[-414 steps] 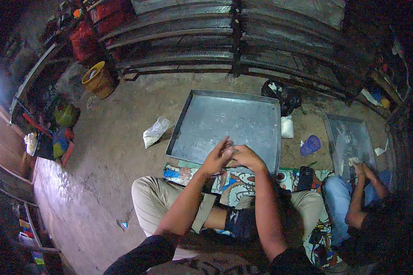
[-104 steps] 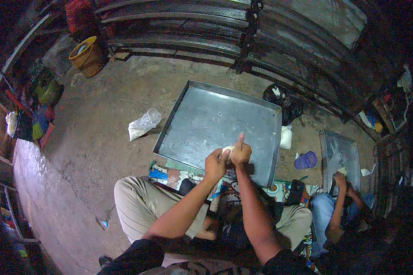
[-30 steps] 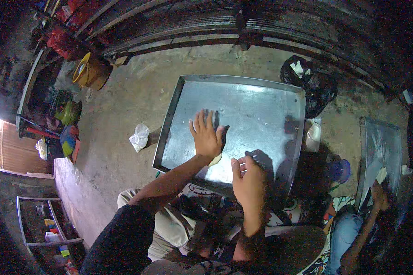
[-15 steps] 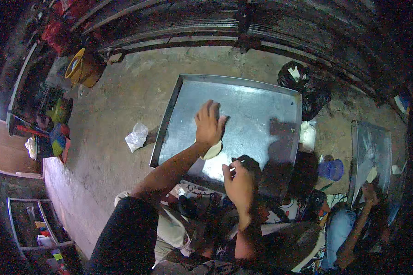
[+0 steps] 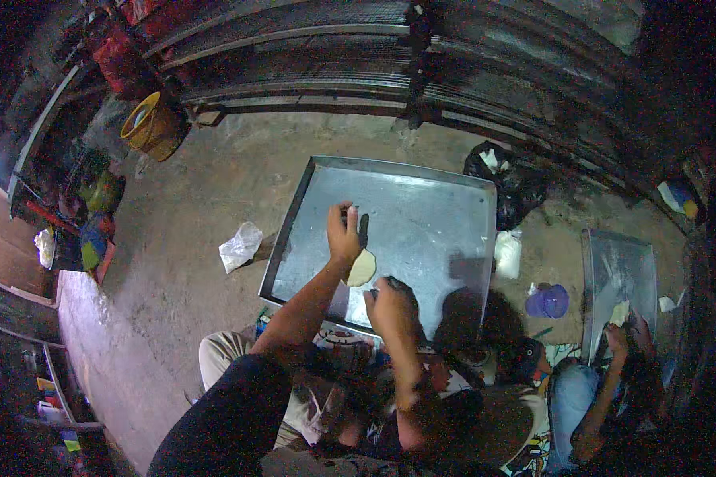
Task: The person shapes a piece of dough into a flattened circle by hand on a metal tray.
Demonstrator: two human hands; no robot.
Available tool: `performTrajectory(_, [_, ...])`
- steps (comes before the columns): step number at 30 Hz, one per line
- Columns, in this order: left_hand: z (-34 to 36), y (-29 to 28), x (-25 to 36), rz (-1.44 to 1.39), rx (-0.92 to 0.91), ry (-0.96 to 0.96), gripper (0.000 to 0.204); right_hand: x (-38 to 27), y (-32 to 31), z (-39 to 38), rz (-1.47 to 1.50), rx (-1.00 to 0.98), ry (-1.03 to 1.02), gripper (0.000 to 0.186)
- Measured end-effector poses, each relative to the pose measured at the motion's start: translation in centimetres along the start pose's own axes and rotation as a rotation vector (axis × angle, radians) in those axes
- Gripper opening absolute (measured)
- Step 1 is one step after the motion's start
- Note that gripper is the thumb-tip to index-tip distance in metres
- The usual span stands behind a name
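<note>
Floor [image 5: 175, 246]: grey-brown and scuffed, with a pale shine along its left part.
Rack [image 5: 294, 52]: dark, with long horizontal levels, stretching along the far side.
Big tray [image 5: 445, 230]: shallow grey metal with raised rims, in front of the person; light glints off it, and shadow covers its near right part.
Second tray [image 5: 616, 258]: narrower in view, also metal, well to the right, in front of a co-worker.
Co-worker's hand [image 5: 616, 340]: at the near end of the second tray, by a pale piece [image 5: 620, 312]; how firmly it is held, I cannot tell.
Black bag [image 5: 519, 195]: crumpled plastic, just beside the big tray's far right corner, something white showing at its top.
Bucket [image 5: 153, 135]: yellow, near the foot of the rack at the left.
Clear bag [image 5: 241, 248]: whitish and creased, on the floor left of the big tray.
White packet [image 5: 507, 254]: just beside the big tray's right rim.
Purple container [image 5: 547, 302]: on the floor between the two trays.
Right grip [image 5: 391, 308]: fingers curled, over the near edge of the big tray — clenched on something or not, I cannot tell.
Left grip [image 5: 343, 236]: released, fingers loosely bent above the big tray.
Dough [image 5: 363, 269]: a flat, pale round lying on the big tray, left of its middle — between the two hands, its left edge partly behind the left wrist.
</note>
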State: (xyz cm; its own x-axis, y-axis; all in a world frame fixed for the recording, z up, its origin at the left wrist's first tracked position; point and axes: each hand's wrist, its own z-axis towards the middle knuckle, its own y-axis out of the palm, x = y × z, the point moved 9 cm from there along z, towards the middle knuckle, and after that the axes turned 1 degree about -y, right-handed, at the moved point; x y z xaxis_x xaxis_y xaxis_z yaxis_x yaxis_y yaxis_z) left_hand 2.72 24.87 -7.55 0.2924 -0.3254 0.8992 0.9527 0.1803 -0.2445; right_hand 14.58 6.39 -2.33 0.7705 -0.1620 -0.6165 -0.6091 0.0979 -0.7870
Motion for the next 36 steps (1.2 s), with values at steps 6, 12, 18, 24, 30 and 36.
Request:
performTrajectory(6, [0.3, -2.7, -2.1, -0.084, -0.044, -0.175, 0.037, -2.4, 2.7, -0.2, -0.026, -0.113, -0.061, 0.049])
performTrajectory(12, [-6.4, -2.9, 1.6, 0.706, -0.756, 0.484, 0.05, -1.9, 3.2, -0.2, 0.092, 0.039, -0.177, 0.041])
performTrajectory(18, [-9.3, -4.9, 3.4, 0.426, -0.787, -0.311, 0.039, 3.6, 4.4, -0.6, 0.366, 0.216, 0.171, 0.052])
performTrajectory(24, [-10.8, -6.6, 5.3, -0.202, -0.501, -0.347, 0.039, 3.5, 3.8, 0.0, 0.448, -0.04, 0.161, 0.053])
performTrajectory(30, [-12.1, -7.5, 4.5, -0.444, -0.241, -0.578, 0.033, -0.7, -1.3, -1.1, 0.392, 0.119, -0.035, 0.048])
performTrajectory(36, [-12.5, -5.9, 5.3, -0.666, -0.273, -0.744, 0.032, 2.1, 0.1, -0.1, 0.612, 0.149, 0.068, 0.046])
